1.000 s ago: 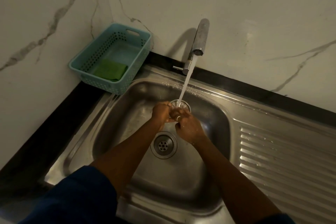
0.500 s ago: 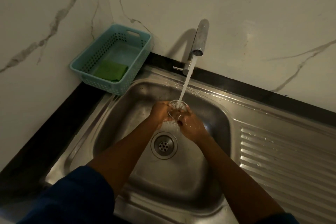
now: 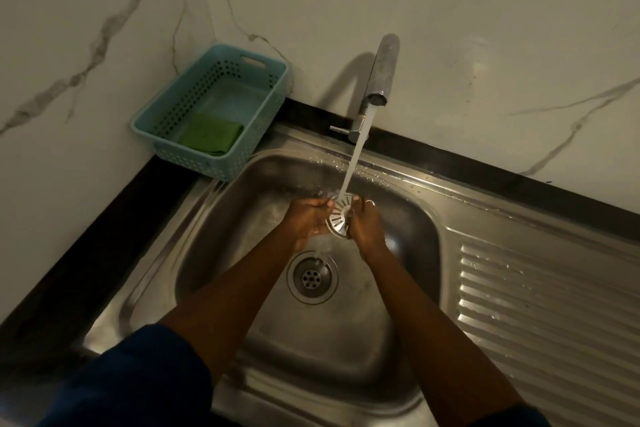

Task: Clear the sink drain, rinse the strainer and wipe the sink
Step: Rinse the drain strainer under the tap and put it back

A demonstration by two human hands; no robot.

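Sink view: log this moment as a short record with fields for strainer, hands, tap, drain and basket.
strainer: out of the drain, held in the water stream
left hand: grips the strainer's left edge
right hand: grips its right edge
tap: running onto the strainer
drain: uncovered, water falling toward it
basket: teal, at the back left corner of the sink, holds a green cloth

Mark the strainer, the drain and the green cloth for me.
strainer (image 3: 337, 218), head view, on its slotted metal face.
drain (image 3: 312, 277), head view, on its perforated centre.
green cloth (image 3: 211, 135), head view, on the middle of its top surface.
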